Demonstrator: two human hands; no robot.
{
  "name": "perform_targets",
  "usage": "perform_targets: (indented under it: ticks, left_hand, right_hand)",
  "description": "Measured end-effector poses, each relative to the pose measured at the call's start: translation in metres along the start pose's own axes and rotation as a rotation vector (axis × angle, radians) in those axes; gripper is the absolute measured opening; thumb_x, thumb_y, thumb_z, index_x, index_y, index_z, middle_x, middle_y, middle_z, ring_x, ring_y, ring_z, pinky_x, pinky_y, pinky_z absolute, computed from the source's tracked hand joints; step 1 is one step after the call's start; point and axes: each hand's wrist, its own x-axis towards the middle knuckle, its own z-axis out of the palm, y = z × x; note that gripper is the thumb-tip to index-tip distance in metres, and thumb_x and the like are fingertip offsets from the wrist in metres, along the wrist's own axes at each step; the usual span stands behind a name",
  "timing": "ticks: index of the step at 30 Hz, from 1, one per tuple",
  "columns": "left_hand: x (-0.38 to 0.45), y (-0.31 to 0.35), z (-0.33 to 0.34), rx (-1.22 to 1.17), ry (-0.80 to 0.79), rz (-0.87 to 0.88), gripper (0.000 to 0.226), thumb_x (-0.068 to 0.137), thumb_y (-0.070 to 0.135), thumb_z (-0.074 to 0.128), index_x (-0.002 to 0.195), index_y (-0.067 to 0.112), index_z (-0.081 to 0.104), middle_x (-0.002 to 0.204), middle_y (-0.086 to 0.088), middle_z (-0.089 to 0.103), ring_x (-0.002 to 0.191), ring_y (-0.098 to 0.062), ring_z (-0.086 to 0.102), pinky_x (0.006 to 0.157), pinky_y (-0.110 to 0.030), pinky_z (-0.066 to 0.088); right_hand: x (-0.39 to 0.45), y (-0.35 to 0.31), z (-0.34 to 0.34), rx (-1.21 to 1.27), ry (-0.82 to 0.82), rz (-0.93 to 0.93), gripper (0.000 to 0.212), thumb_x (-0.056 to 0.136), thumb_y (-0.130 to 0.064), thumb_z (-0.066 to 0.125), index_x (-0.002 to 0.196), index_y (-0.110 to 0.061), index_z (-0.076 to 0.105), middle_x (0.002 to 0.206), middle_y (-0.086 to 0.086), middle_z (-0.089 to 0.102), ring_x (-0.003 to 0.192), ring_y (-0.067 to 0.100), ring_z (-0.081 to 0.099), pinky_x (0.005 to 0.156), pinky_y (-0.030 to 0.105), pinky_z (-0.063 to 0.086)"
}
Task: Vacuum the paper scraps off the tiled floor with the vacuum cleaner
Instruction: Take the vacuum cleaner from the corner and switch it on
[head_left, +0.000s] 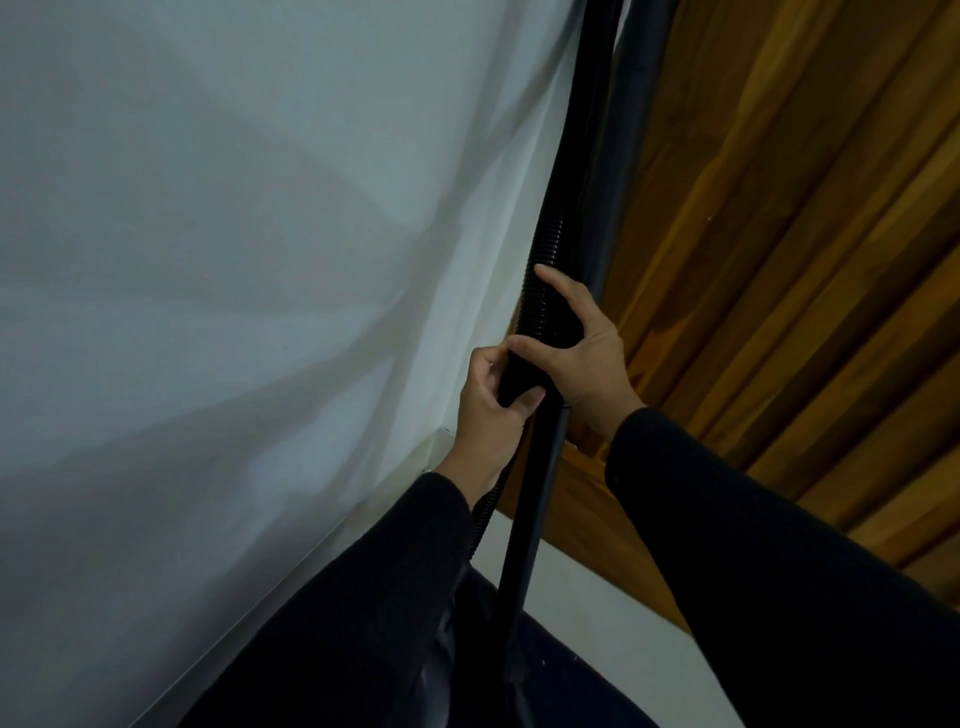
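A black ribbed vacuum hose (546, 244) runs up the corner where the white wall meets a wooden door, beside a smooth black tube (530, 525). My left hand (488, 410) grips the hose from the left, fingers curled round it. Just above, my right hand (582, 348) holds the same hose, thumb and fingers wrapped round the ribbed part. Both arms are in dark sleeves. No paper scraps and no vacuum body are in view.
A white wall (208, 260) fills the left. Brown wooden panelling (779, 260) fills the right. A strip of pale floor (597, 597) shows below the hands, with a dark shape (561, 675) at the bottom, between my arms.
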Motion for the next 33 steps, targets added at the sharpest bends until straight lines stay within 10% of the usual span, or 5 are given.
perform_targets:
  ticks: [6, 10, 20, 29, 33]
  left_hand:
    - [0.001, 0.002, -0.003, -0.001, 0.040, -0.028, 0.043, 0.085, -0.009, 0.062, 0.104, 0.026, 0.048, 0.125, -0.010, 0.063, 0.116, -0.017, 0.061, 0.093, -0.024, 0.053]
    - [0.003, 0.003, -0.001, -0.052, 0.064, -0.051, 0.034, 0.084, -0.012, 0.062, 0.097, 0.016, 0.048, 0.120, -0.007, 0.064, 0.109, -0.016, 0.063, 0.083, -0.024, 0.057]
    - [0.003, -0.001, -0.007, -0.084, 0.079, -0.093, 0.037, 0.080, -0.008, 0.068, 0.102, 0.017, 0.052, 0.110, -0.003, 0.069, 0.102, -0.013, 0.067, 0.083, -0.025, 0.058]
    - [-0.021, 0.001, -0.035, 0.185, -0.038, -0.102, 0.051, 0.082, 0.006, 0.072, 0.127, 0.021, 0.052, 0.131, 0.010, 0.055, 0.116, 0.008, 0.050, 0.091, -0.010, 0.045]
    - [-0.050, -0.001, -0.062, 0.395, -0.072, -0.236, 0.046, 0.084, 0.017, 0.071, 0.126, 0.026, 0.054, 0.133, 0.008, 0.054, 0.125, -0.001, 0.045, 0.108, -0.024, 0.035]
  right_hand:
    - [0.000, 0.002, 0.006, 0.017, -0.003, -0.004, 0.062, 0.076, -0.021, 0.077, 0.129, -0.045, 0.055, 0.123, -0.029, 0.055, 0.122, 0.014, 0.053, 0.108, 0.051, 0.044]
    - [-0.007, 0.004, 0.009, -0.107, -0.015, 0.067, 0.081, 0.080, -0.031, 0.079, 0.143, -0.054, 0.034, 0.151, -0.015, 0.040, 0.144, 0.028, 0.026, 0.119, 0.044, 0.016]
    - [-0.007, 0.007, 0.020, -0.036, 0.094, 0.029, 0.068, 0.069, -0.031, 0.070, 0.129, -0.056, 0.050, 0.118, -0.044, 0.051, 0.128, 0.016, 0.048, 0.114, 0.056, 0.033]
    - [-0.007, 0.009, 0.020, -0.036, 0.077, 0.030, 0.067, 0.072, -0.032, 0.068, 0.129, -0.061, 0.046, 0.133, -0.022, 0.056, 0.132, 0.023, 0.048, 0.115, 0.059, 0.031]
    - [-0.011, 0.008, 0.020, -0.030, 0.066, 0.025, 0.067, 0.073, -0.033, 0.067, 0.129, -0.062, 0.044, 0.142, -0.014, 0.054, 0.134, 0.024, 0.045, 0.116, 0.058, 0.029]
